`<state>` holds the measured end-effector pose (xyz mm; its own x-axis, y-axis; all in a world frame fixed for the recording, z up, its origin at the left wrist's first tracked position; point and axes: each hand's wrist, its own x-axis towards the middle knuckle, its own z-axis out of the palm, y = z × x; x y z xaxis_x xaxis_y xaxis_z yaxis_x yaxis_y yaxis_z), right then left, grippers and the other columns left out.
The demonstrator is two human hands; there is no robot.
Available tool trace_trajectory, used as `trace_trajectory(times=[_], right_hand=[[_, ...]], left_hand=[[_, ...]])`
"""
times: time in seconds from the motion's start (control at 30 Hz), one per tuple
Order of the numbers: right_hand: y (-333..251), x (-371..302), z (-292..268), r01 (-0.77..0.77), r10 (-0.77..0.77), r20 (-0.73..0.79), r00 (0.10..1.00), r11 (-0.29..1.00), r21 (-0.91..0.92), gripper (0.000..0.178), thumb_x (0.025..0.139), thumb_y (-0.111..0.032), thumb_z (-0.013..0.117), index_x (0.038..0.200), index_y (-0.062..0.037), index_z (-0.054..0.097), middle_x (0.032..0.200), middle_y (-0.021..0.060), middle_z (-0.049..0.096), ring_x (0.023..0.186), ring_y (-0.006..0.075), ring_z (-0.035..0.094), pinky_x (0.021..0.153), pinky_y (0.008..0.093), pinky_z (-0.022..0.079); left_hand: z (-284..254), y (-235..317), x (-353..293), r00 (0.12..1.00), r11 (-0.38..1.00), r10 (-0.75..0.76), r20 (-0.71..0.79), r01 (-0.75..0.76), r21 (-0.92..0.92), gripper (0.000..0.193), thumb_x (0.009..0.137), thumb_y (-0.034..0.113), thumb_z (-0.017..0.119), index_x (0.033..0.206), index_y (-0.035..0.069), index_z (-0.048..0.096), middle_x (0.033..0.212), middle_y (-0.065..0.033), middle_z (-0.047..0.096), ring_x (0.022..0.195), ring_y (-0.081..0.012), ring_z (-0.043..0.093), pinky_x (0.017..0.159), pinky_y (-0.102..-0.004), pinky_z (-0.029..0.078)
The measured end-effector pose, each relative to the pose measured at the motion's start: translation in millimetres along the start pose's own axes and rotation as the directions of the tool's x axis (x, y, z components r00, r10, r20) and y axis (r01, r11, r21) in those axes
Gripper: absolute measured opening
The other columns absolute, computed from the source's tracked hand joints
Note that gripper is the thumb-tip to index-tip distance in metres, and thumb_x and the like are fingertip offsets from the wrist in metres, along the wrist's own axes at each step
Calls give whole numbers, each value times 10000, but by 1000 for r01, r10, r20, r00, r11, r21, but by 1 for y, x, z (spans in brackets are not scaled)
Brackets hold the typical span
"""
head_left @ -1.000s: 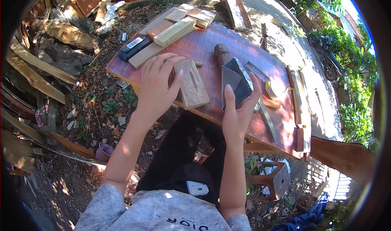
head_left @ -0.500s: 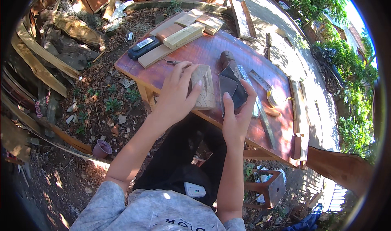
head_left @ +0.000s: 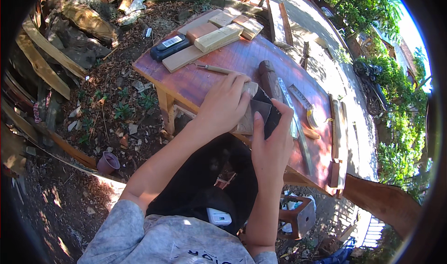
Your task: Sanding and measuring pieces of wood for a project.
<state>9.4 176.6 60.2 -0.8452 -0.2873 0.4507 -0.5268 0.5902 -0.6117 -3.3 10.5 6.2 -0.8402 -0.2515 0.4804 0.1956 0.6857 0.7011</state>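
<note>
My left hand (head_left: 226, 103) grips a carved wooden block (head_left: 246, 122) at the near edge of the table, its fingers over the top and far side. Much of the block is hidden by the hand. In my right hand (head_left: 274, 136) is a folded sheet of dark sandpaper (head_left: 261, 109), pinched between thumb and fingers. The sandpaper overlaps the block's right side; whether it presses on it I cannot tell. Just beyond the left hand lies a thin carving tool (head_left: 215, 69) with a wooden handle. A dark brown wooden piece (head_left: 267, 77) rests past the sandpaper.
On the reddish table (head_left: 186, 89) lie several wood pieces (head_left: 218, 37) and a dark case (head_left: 170, 48) at the far left. To the right are a metal ruler (head_left: 298, 96), a tape roll (head_left: 314, 118) and wooden strips (head_left: 339, 138). A stool (head_left: 303, 217) stands below.
The sandpaper in my right hand has come left, onto or against the block's right side. My left hand has shifted slightly right, and more of the carving tool shows.
</note>
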Motion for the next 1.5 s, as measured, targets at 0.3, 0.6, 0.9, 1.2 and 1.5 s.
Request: trace_trajectory(times=[0.3,0.6,0.9,1.2,1.5], right_hand=[[-9,-4,-11,118,-113,57,992,988,-101,347,1089,-129,643,1414,-70,536,1028,277,762,883,485,757,730,547,568],[-14,10,0,176,-159,80,984,938,-298,357,1071,-107,656,1410,-97,547,1071,226,787,835,422,770,652,495,562],[-22,9,-5,172,-137,133,982,936,-307,353,1066,-84,642,1401,-97,530,1011,214,773,796,432,748,637,510,543],[-29,7,-15,150,-85,213,973,938,-314,341,1062,-67,632,1387,-78,530,1001,232,763,805,446,743,647,520,542],[-30,2,-12,196,-142,179,974,921,-336,325,1072,-70,620,1387,-75,538,1017,233,765,841,439,748,655,514,549]], left_hand=[[3,-1,-2,998,999,-48,-32,48,5,330,1086,197,556,1369,39,616,1332,-173,653,1274,-409,636,1064,-520,505],[3,-4,-2,998,1000,-4,-63,6,24,321,1105,224,564,1379,65,619,1315,-172,655,1254,-416,643,1031,-526,518],[0,-3,0,1000,1000,7,-21,-7,-5,320,1111,219,560,1380,57,622,1322,-171,650,1258,-414,640,1034,-521,516],[2,-1,-1,1000,1000,-2,-4,2,-4,308,1104,210,571,1369,63,625,1303,-167,645,1251,-403,640,1032,-521,518],[2,-2,-3,999,999,33,-18,-33,11,308,1095,210,577,1364,69,626,1292,-166,641,1236,-407,642,1025,-526,519]])
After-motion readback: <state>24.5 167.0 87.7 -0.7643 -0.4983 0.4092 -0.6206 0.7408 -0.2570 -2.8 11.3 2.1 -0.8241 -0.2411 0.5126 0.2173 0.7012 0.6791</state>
